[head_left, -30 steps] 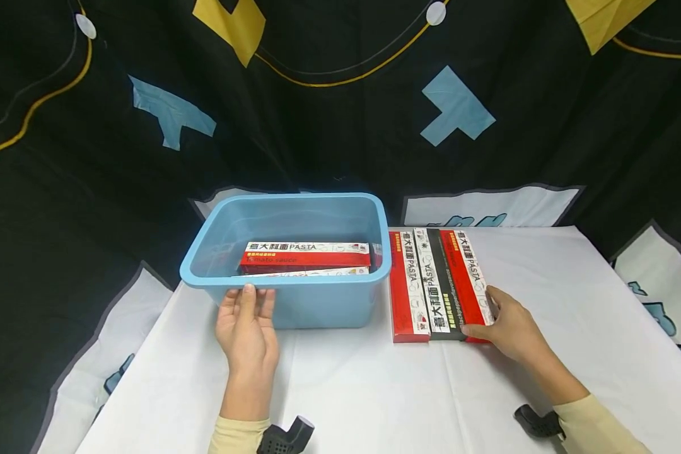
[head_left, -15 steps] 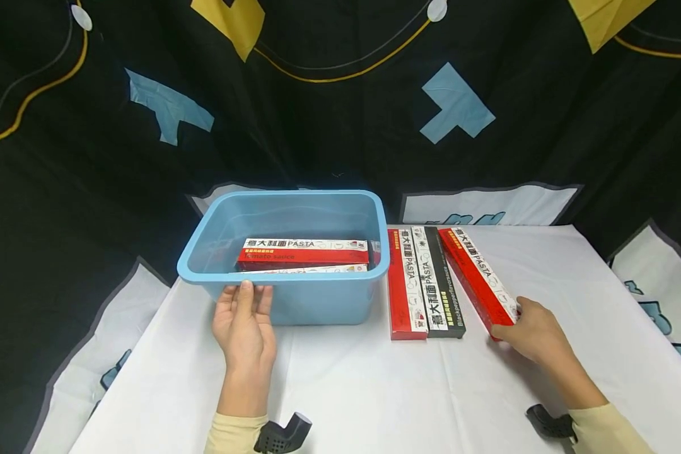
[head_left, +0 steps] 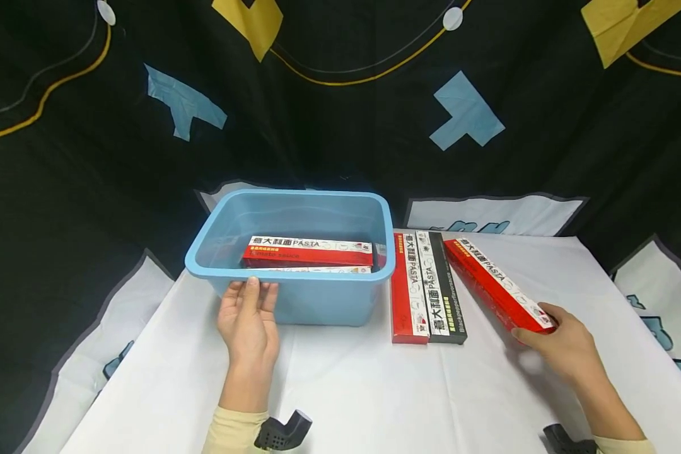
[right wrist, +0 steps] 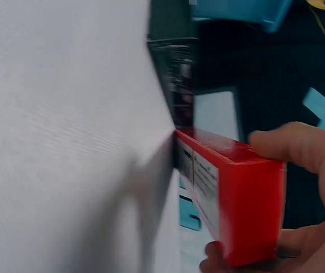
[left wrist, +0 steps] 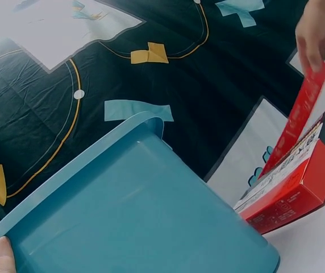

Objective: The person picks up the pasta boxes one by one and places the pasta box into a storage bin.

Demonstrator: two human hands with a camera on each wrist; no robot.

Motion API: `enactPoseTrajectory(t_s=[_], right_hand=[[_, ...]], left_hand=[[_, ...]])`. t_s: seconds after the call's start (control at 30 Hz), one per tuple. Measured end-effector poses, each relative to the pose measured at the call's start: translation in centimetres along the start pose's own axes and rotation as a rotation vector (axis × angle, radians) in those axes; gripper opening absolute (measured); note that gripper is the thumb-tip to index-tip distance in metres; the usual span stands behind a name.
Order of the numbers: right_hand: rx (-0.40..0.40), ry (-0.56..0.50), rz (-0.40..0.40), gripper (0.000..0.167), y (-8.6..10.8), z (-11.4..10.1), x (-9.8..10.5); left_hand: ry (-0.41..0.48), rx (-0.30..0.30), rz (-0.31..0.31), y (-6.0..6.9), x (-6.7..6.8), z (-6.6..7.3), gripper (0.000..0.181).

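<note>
My left hand (head_left: 250,334) holds the near rim of a light blue plastic bin (head_left: 318,301), palm up with the fingertips at the underside of the rim. Inside the bin lies a red and white pasta box (head_left: 309,255), with a second box edge showing in front of it. Toward the right, my right hand (head_left: 570,347) grips the near end of another red pasta box (head_left: 496,284). In the right wrist view, thumb and fingers clasp opposite sides of this red box (right wrist: 250,196), whose near end is lifted off the cloth.
Between the bin and the held box, a red pasta box (head_left: 410,290) and a black pepper pasta box (head_left: 445,293) lie side by side. A white cloth (head_left: 363,391) covers the table. A black curtain (head_left: 346,139) hangs behind.
The right hand has pulled the rightmost red box away from the black one, swinging its near end right and raising it. The left hand stays at the bin's rim.
</note>
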State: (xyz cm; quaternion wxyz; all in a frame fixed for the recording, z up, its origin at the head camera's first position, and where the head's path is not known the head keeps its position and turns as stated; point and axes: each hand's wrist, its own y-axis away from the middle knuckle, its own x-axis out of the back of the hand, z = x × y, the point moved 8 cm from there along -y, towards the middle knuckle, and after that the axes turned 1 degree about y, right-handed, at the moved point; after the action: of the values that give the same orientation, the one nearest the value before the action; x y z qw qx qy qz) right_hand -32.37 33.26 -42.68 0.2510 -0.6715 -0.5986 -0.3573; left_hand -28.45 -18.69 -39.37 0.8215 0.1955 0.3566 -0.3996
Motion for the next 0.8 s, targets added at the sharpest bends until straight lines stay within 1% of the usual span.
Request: enactPoseTrajectory(t_s=[0.13,0.23,0.3,0.37,0.57,0.67,0.77,0.8], right_hand=[[-0.077,-0.16,0.115,0.089,0.9,0.4,2.7],[-0.159,-0.265,0.188,0.087,1.5,0.8,4.2],[-0.2,-0.316,0.225,0.086,2.0,1.0,4.9],[-0.222,-0.342,0.257,0.084,2.4,1.1,5.6],[-0.232,-0.352,0.335,0.082,4.2,0.8,7.9],[-0.225,-0.372,0.339,0.08,5.0,0.6,8.9],[-0.204,-0.466,0.355,0.075,5.6,0.3,9.8],[-0.188,-0.525,0.369,0.072,5.6,0.2,10.1]], left_hand=[[0.004,-0.001,-0.01,0.0,-0.1,-0.1,0.043],[0.009,0.003,-0.009,0.0,-0.1,-0.2,0.044],[0.013,0.004,-0.006,0.0,0.0,-0.2,0.044],[0.008,0.006,-0.005,0.0,0.1,-0.2,0.044],[0.013,0.009,-0.005,0.1,0.3,-0.2,0.044],[0.018,0.002,-0.012,0.1,0.2,-0.2,0.047],[0.018,-0.002,-0.019,0.0,0.1,-0.3,0.048],[0.019,-0.001,-0.019,0.0,0.1,-0.3,0.048]])
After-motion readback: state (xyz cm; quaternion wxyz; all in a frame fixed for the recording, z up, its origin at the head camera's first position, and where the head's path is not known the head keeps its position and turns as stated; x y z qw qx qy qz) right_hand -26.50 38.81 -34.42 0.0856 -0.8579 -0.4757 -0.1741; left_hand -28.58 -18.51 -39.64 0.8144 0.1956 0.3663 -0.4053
